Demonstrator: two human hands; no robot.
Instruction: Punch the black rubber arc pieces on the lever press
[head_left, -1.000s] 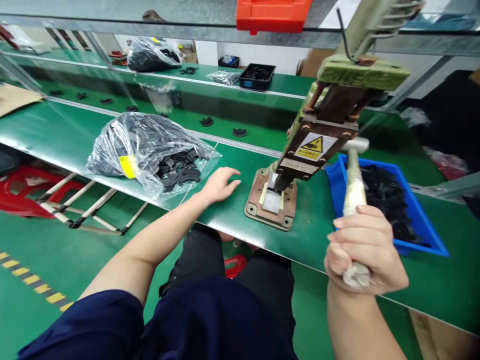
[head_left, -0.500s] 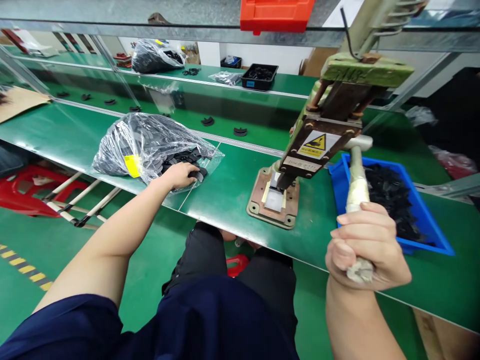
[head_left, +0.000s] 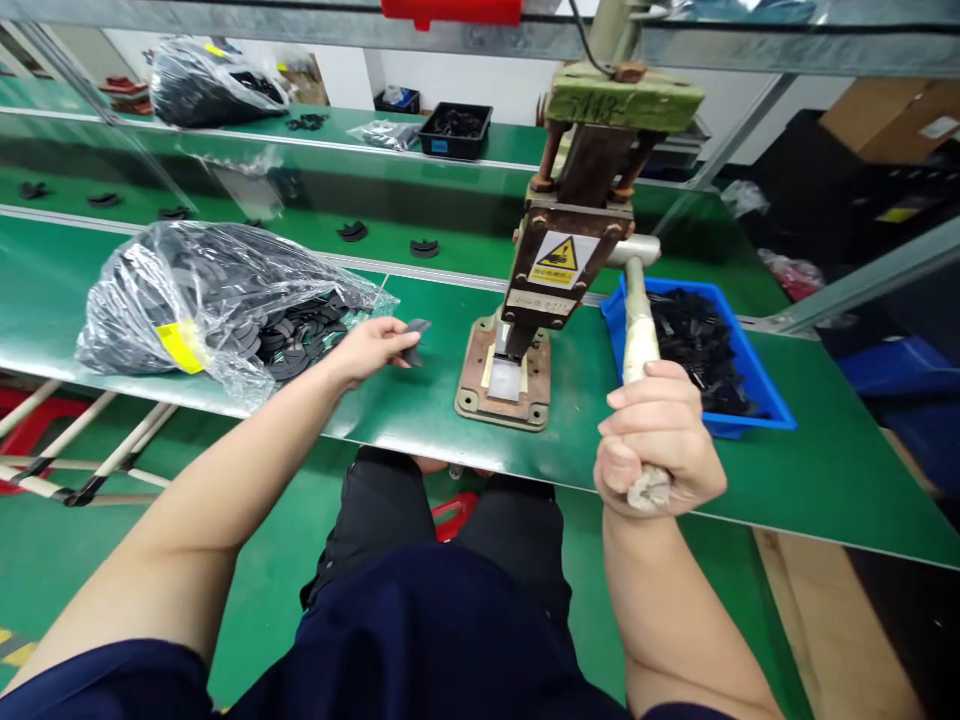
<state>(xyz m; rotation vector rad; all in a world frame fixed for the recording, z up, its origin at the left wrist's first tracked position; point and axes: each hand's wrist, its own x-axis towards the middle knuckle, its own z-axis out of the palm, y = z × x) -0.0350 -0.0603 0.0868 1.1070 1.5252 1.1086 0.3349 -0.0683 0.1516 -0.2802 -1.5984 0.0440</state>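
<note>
Between the fingertips of my left hand [head_left: 375, 350] is a dark grey curved piece [head_left: 417, 342], held above the bench just right of an open plastic bag [head_left: 187, 295] full of similar pieces. My right hand [head_left: 660, 440] is wrapped around the taped lever handle [head_left: 640, 320] of a hand press [head_left: 562, 230]. The press stands on a bolted base plate [head_left: 502, 405]. A pale metal block [head_left: 506, 380] sits on that plate under the ram, with a gap to my left hand. A yellow label [head_left: 180, 346] marks the bag.
A blue bin [head_left: 776, 400] of black parts stands right of the press, behind my right hand. Several curved pieces, one being a dark piece [head_left: 424, 248], lie along the green strip behind. A black tray [head_left: 455, 130] and another filled bag [head_left: 214, 85] sit farther back.
My left hand has come out of the bag's mouth and moved right toward the press with a curved piece. My right hand stays on the lever. The whole view has shifted.
</note>
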